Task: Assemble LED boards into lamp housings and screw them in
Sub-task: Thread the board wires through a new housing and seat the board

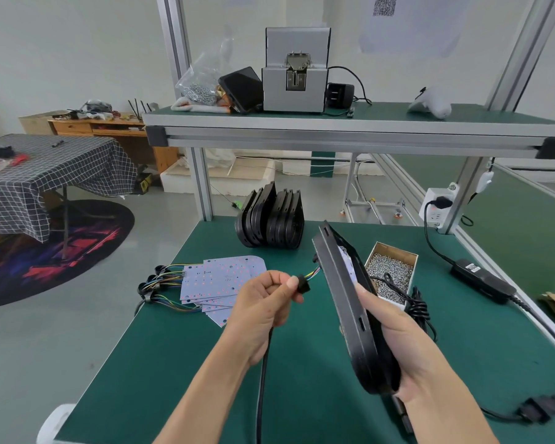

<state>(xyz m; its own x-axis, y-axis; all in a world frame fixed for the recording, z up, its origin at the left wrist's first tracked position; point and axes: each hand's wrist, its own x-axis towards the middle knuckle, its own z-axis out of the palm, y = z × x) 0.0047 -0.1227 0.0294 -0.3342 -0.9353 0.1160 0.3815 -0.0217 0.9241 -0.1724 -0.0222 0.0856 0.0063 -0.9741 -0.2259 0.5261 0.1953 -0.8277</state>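
Note:
My right hand [407, 344] grips a black lamp housing [350, 309] on edge above the green bench, its open face turned right with a white LED board partly showing inside. My left hand [263, 306] pinches a black cable plug [302, 282] whose coloured wires run into the housing's left side; a black cable hangs down from that hand. A fanned stack of white LED boards [220, 280] with coloured wires and black plugs lies on the bench to the left. Several empty black housings [269, 219] stand on edge at the back.
A cardboard box of small screws [390, 272] sits right of the held housing, beside a coiled black cord [415, 307]. A black power adapter [481, 280] lies at the right. An upper shelf [334, 129] carries a grey screw feeder [295, 75]. The bench's left edge [135, 322] drops to floor.

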